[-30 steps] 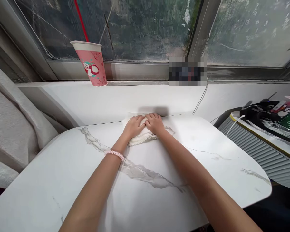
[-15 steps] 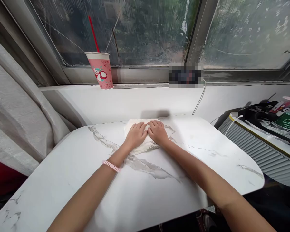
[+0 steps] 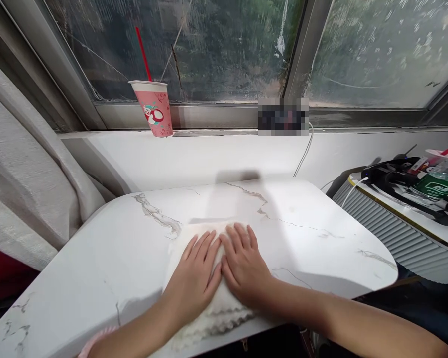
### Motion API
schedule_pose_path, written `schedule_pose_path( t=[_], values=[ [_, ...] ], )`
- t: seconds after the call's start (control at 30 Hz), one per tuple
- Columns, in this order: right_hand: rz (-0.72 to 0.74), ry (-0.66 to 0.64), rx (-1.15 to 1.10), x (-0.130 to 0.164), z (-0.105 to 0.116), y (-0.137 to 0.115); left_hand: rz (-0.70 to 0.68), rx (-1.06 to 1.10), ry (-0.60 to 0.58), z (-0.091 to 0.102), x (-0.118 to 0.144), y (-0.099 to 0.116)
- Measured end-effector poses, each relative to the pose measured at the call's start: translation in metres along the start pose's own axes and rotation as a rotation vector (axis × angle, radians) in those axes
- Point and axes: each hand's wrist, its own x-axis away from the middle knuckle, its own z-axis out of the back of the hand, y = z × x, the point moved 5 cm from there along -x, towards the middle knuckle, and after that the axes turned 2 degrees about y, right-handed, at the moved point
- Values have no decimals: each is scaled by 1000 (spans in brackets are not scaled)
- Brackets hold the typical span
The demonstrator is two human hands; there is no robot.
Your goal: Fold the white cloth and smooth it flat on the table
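Observation:
A cream cloth [image 3: 227, 303] with a wavy edge lies spread on the white marble-patterned table [image 3: 97, 258], near its front edge. Pressing flat on the cloth's left part is my left hand [image 3: 194, 278], fingers stretched forward. My right hand [image 3: 244, 263] rests flat on the cloth beside it, and the two thumbs lie close together. Neither hand is wrapped round anything. A pink coiled band [image 3: 97, 340] circles my left wrist, partly cut off by the lower frame edge.
On the window ledge stand a pink paper cup [image 3: 157, 112] with a red straw and a blurred-out object [image 3: 283, 118]. A white cable [image 3: 304, 151] hangs from there. At right, a ribbed cabinet [image 3: 388, 233] carries black items and a green-labelled bottle [image 3: 438, 184]. A grey curtain [image 3: 18, 149] hangs left.
Both hands and the cloth under them have slid from the table's far edge toward me, near the front edge. My elbows have drawn back. The view has shifted slightly.

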Motion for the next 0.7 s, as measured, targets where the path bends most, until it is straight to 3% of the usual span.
schedule_pose_path(
  t=[0.13, 0.3, 0.5, 0.7],
  values=[
    [79, -41, -52, 3, 1, -18, 0, -37, 64, 9, 24, -1],
    [87, -44, -113, -22, -11, -24, 24, -60, 57, 14, 23, -26],
    [25, -15, -133, -80, -40, -22, 91, 53, -85, 13, -12, -90],
    [-103, 4, -99, -146, -70, -6, 157, 187, -84, -2, -64, -156]
  ],
)
